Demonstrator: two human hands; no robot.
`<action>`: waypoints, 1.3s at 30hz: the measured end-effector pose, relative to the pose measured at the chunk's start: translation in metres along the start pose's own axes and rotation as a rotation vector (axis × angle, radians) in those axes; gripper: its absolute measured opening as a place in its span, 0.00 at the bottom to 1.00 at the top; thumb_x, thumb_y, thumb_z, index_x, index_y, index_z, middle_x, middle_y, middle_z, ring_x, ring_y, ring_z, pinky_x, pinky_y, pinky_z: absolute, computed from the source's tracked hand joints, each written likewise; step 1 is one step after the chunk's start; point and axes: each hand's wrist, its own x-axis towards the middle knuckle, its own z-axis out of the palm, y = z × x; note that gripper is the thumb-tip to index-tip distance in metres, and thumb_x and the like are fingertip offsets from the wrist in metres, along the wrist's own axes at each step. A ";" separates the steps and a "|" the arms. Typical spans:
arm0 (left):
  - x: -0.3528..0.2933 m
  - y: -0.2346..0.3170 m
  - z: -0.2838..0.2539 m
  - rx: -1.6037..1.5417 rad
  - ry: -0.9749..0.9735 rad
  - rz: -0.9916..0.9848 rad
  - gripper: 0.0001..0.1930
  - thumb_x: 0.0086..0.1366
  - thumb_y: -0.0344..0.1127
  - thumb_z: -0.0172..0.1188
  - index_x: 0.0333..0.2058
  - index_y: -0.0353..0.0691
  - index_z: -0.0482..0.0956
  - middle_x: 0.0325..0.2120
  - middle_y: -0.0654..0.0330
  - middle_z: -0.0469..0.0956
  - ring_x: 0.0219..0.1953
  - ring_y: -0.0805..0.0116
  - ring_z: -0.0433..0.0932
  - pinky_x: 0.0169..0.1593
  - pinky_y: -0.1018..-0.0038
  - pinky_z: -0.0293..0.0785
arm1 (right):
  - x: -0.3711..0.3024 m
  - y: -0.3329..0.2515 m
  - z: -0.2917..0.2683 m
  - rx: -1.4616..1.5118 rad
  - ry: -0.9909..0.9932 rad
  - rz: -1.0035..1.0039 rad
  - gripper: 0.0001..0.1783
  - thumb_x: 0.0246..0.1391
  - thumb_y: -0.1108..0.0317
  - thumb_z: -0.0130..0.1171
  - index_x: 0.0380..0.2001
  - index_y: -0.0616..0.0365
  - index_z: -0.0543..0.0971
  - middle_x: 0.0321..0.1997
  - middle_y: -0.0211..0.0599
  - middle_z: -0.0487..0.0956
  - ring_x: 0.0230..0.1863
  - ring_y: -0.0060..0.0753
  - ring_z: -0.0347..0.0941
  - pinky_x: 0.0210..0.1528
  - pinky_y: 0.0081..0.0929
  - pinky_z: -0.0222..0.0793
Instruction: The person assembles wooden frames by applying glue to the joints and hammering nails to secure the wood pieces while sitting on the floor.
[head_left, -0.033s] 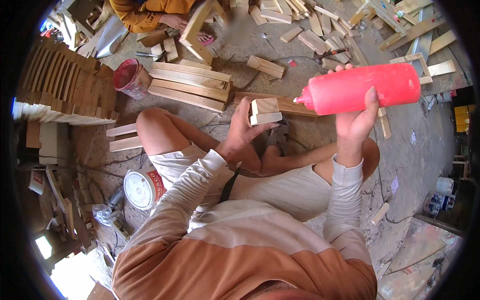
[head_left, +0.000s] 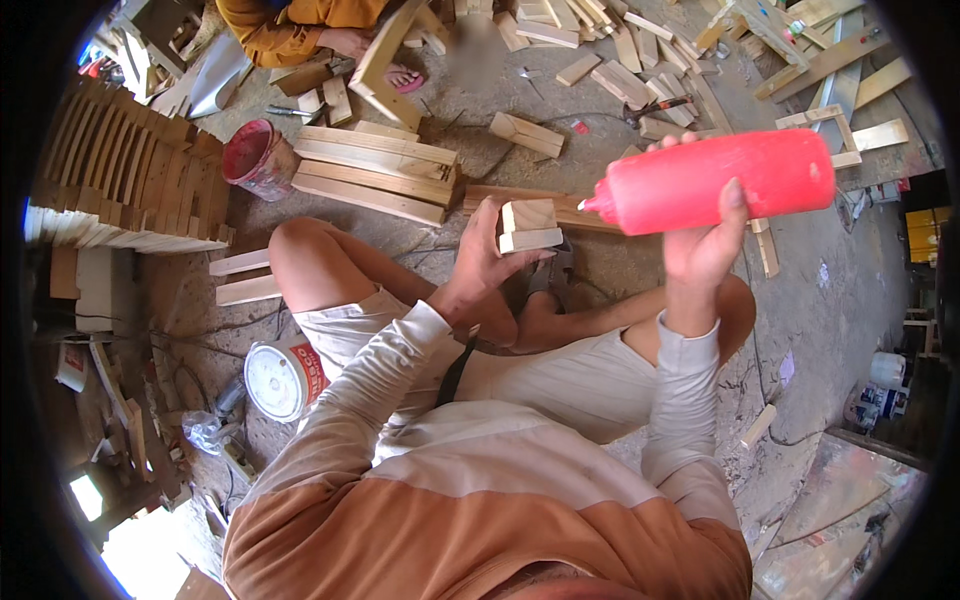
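Red btl (head_left: 720, 182) nudged L; nozzle (head_left: 604, 203) pts L, long axis crosswise.

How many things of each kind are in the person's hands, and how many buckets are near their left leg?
Red squeeze bottle, right hand: 1
Wood pieces, left hand: 2
Buckets: 2
Total: 5

Head-worn fisheye view; downward, close, wide
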 end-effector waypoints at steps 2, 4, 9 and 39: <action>0.004 -0.002 0.010 -0.012 -0.020 -0.001 0.35 0.50 0.40 0.79 0.52 0.35 0.68 0.44 0.50 0.77 0.48 0.56 0.78 0.51 0.63 0.74 | -0.007 0.012 -0.007 0.020 -0.037 -0.006 0.33 0.57 0.59 0.63 0.60 0.64 0.66 0.56 0.51 0.75 0.58 0.54 0.73 0.64 0.57 0.68; 0.002 -0.006 0.014 -0.057 -0.061 -0.073 0.37 0.47 0.45 0.79 0.51 0.35 0.69 0.42 0.48 0.75 0.46 0.46 0.75 0.50 0.58 0.72 | -0.013 0.023 -0.009 0.029 -0.047 0.020 0.32 0.56 0.64 0.64 0.61 0.62 0.65 0.56 0.51 0.75 0.58 0.54 0.73 0.64 0.56 0.68; 0.000 -0.004 0.020 0.006 -0.055 -0.036 0.38 0.46 0.47 0.79 0.50 0.35 0.69 0.40 0.48 0.74 0.44 0.47 0.75 0.48 0.58 0.71 | -0.019 0.039 -0.007 0.019 -0.054 0.070 0.31 0.53 0.72 0.65 0.60 0.61 0.66 0.53 0.50 0.76 0.57 0.51 0.75 0.65 0.56 0.69; 0.006 -0.011 0.016 -0.049 -0.030 -0.045 0.33 0.50 0.39 0.78 0.50 0.36 0.69 0.43 0.48 0.76 0.47 0.50 0.77 0.50 0.61 0.73 | -0.021 0.049 -0.009 -0.074 -0.097 0.084 0.30 0.55 0.66 0.65 0.59 0.63 0.67 0.55 0.53 0.76 0.57 0.53 0.75 0.63 0.54 0.70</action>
